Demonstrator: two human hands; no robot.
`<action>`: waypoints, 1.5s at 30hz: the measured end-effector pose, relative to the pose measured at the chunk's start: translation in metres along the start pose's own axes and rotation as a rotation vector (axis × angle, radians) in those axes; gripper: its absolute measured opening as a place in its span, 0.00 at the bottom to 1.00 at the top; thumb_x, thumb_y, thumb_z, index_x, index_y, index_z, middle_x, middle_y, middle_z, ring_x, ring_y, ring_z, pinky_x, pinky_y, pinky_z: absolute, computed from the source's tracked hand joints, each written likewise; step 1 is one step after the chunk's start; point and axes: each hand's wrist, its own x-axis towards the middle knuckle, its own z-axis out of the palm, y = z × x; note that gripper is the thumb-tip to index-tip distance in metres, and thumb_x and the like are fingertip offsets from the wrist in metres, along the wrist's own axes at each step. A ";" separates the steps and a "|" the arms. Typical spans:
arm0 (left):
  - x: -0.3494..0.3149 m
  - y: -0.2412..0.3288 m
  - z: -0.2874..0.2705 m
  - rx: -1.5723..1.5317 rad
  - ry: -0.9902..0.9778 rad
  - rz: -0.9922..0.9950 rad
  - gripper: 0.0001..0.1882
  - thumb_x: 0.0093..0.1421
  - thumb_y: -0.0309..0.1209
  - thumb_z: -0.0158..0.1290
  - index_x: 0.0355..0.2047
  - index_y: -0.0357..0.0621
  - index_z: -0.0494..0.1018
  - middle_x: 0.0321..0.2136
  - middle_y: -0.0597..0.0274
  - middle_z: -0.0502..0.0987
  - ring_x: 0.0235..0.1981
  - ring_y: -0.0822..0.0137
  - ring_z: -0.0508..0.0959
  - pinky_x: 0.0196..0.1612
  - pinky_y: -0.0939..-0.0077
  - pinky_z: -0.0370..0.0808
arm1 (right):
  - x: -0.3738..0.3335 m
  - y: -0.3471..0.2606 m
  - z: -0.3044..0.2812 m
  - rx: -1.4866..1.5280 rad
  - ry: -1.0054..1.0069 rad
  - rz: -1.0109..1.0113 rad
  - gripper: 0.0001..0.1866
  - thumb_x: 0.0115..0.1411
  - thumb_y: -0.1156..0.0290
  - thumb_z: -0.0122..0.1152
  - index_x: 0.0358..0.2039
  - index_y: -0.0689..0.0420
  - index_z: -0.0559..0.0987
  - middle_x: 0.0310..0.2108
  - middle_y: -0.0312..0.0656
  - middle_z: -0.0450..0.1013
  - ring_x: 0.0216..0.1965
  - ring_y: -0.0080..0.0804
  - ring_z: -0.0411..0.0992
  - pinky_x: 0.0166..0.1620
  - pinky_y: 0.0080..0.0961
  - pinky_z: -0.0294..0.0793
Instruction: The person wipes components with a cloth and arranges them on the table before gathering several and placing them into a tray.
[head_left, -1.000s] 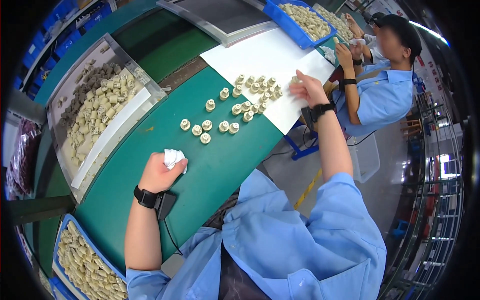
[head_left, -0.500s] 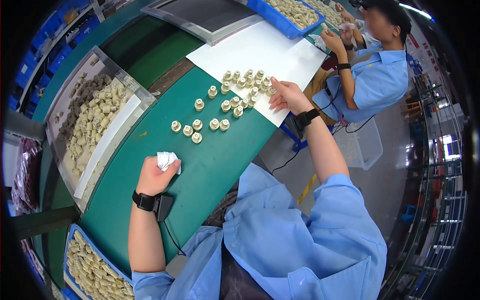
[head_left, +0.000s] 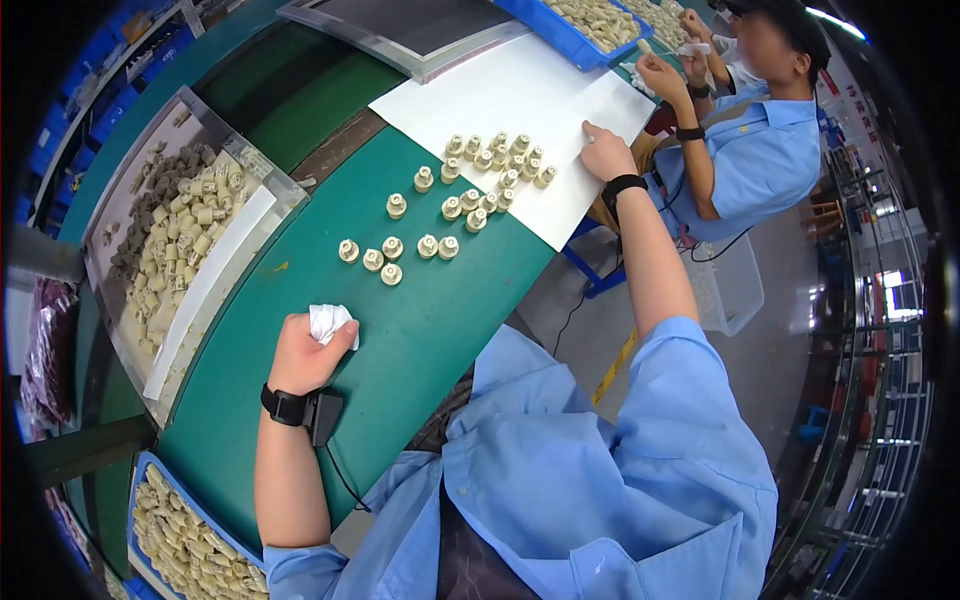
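Note:
My left hand (head_left: 305, 352) is closed around a crumpled white cloth (head_left: 330, 322) above the green work surface (head_left: 400, 340). My right hand (head_left: 608, 155) is over the white sheet (head_left: 480, 95), just right of a cluster of small cream-coloured stepped parts (head_left: 508, 178). One finger of it stretches out toward the far side; the others are mostly hidden, and no held part shows. Several of these parts stand upright on the sheet. More of them, such as one part (head_left: 391, 274), stand on the green surface nearer my left hand.
At the left stands a clear-walled tray (head_left: 165, 395) of cream and grey-brown pieces. A blue bin (head_left: 145, 500) of cream parts is at lower left, another blue bin (head_left: 575, 58) at the far side. A co-worker (head_left: 760, 150) sits at the upper right, handling small parts.
My right hand has moved up and right, away from the cluster, and turned so that its back shows. My left hand stays put with the cloth.

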 end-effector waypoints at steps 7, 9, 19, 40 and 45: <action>0.002 0.003 0.000 0.002 -0.010 0.018 0.10 0.60 0.30 0.57 0.23 0.38 0.75 0.18 0.66 0.74 0.21 0.76 0.70 0.26 0.77 0.67 | -0.002 0.001 0.005 -0.026 -0.059 0.054 0.30 0.53 0.73 0.46 0.59 0.54 0.72 0.49 0.59 0.73 0.51 0.52 0.73 0.58 0.40 0.68; 0.003 0.005 0.004 -0.023 0.023 0.063 0.11 0.60 0.30 0.57 0.22 0.38 0.75 0.16 0.65 0.73 0.18 0.75 0.69 0.24 0.76 0.65 | 0.009 0.012 0.015 -0.037 -0.051 0.016 0.27 0.54 0.71 0.48 0.57 0.52 0.74 0.48 0.60 0.74 0.51 0.54 0.73 0.56 0.41 0.70; -0.001 0.000 0.004 0.017 0.031 0.057 0.11 0.59 0.31 0.57 0.22 0.38 0.75 0.16 0.65 0.74 0.19 0.75 0.70 0.24 0.76 0.66 | -0.022 0.004 -0.008 0.358 -0.133 0.081 0.25 0.56 0.72 0.47 0.55 0.48 0.77 0.41 0.56 0.77 0.44 0.47 0.77 0.51 0.35 0.72; 0.001 -0.001 0.002 0.006 -0.003 0.056 0.10 0.59 0.30 0.57 0.23 0.38 0.75 0.17 0.65 0.75 0.19 0.75 0.71 0.25 0.76 0.66 | -0.009 -0.026 0.004 -0.160 -0.084 -0.088 0.28 0.57 0.71 0.46 0.61 0.43 0.71 0.42 0.55 0.77 0.44 0.52 0.77 0.50 0.45 0.75; 0.002 0.003 0.002 -0.003 0.026 0.055 0.10 0.59 0.30 0.57 0.23 0.38 0.75 0.17 0.66 0.74 0.19 0.75 0.69 0.24 0.76 0.65 | -0.006 -0.008 0.010 0.063 0.048 -0.158 0.20 0.58 0.67 0.51 0.51 0.49 0.77 0.38 0.56 0.78 0.40 0.52 0.77 0.48 0.42 0.75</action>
